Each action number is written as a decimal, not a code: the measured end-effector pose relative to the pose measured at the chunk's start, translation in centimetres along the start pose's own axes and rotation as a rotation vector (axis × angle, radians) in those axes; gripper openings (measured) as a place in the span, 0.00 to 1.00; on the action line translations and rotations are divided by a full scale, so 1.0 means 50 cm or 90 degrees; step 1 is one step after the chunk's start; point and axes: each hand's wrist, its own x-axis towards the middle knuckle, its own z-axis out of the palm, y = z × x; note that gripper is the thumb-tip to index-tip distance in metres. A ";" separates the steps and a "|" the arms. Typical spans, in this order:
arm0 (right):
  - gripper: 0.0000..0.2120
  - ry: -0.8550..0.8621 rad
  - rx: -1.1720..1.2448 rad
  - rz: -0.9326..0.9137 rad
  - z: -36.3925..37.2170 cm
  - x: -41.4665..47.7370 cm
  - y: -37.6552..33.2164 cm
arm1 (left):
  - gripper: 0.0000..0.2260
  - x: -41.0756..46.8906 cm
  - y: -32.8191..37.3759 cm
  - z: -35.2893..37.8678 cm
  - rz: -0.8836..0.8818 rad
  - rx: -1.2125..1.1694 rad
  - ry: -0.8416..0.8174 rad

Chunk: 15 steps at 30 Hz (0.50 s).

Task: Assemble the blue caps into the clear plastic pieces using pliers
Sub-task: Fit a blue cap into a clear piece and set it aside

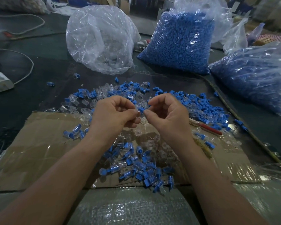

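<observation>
Head view, left hand [113, 114]: I am pinching a clear plastic piece [137, 109] between thumb and forefinger, with my other fingers curled under. The piece is faint against the parts behind it.
Head view, right hand [167, 114]: I am pinching a blue cap [141, 110] at my fingertips and holding it at the mouth of the clear plastic piece.
Head view, where the work is: cap and piece are meeting in the air at the centre of the frame, above the far edge of the cardboard sheet [39, 151].
Head view, pliers [208, 128]: I am taking the red-handled tool lying right of centre to be these. Neither hand is touching it.
Head view, risk of skew: I am judging that a cap started crooked could jam or split the clear wall once squeezed.
Head view, risk of slip: both grips are fingertip pinches, so either part could be popping out and vanishing into the loose pile [201, 111] beneath.
Head view, risk of mixing: finished pieces [136, 164] are lying at lower centre, near unassembled ones, so a dropped pair could be counted wrongly.
Head view, room to the right: reaching for the pliers is crossing scattered caps, and the cord [234, 111] and a bag of blue caps [253, 78] are crowding the right edge.
Head view, room ahead: a clear bag [101, 39] and a second blue bag [178, 44] are closing the top of the frame.
Head view, room to the left: the cardboard at lower left is offering the most open surface.
</observation>
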 end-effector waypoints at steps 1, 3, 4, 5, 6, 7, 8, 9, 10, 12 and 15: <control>0.15 0.000 -0.009 0.000 0.000 0.000 0.001 | 0.05 0.000 -0.001 0.000 0.002 0.007 0.002; 0.15 -0.001 -0.028 0.001 0.000 0.000 0.002 | 0.06 -0.001 -0.002 0.001 0.010 0.029 0.004; 0.15 -0.003 -0.042 -0.001 0.001 -0.001 0.003 | 0.06 -0.001 -0.003 0.001 0.020 0.048 0.004; 0.15 -0.005 -0.056 -0.006 0.001 -0.001 0.004 | 0.06 -0.003 -0.004 0.003 0.033 0.070 0.002; 0.15 -0.006 -0.067 -0.010 0.002 -0.002 0.004 | 0.06 -0.004 -0.005 0.004 0.046 0.092 0.000; 0.15 -0.006 -0.073 -0.011 0.002 -0.002 0.004 | 0.06 -0.005 -0.005 0.005 0.055 0.110 -0.003; 0.15 -0.009 -0.076 -0.010 0.002 -0.003 0.003 | 0.07 -0.006 -0.006 0.006 0.062 0.123 -0.006; 0.14 -0.014 -0.076 -0.007 0.001 -0.003 0.003 | 0.07 -0.006 -0.007 0.007 0.067 0.137 -0.007; 0.14 -0.023 -0.070 -0.001 0.000 -0.002 0.003 | 0.07 -0.006 -0.007 0.006 0.070 0.149 -0.007; 0.13 -0.043 -0.033 0.018 -0.003 0.000 0.002 | 0.07 -0.005 -0.006 0.004 0.064 0.146 -0.007; 0.11 -0.055 0.002 0.037 -0.004 0.003 0.001 | 0.06 -0.002 -0.003 0.001 0.025 0.079 -0.020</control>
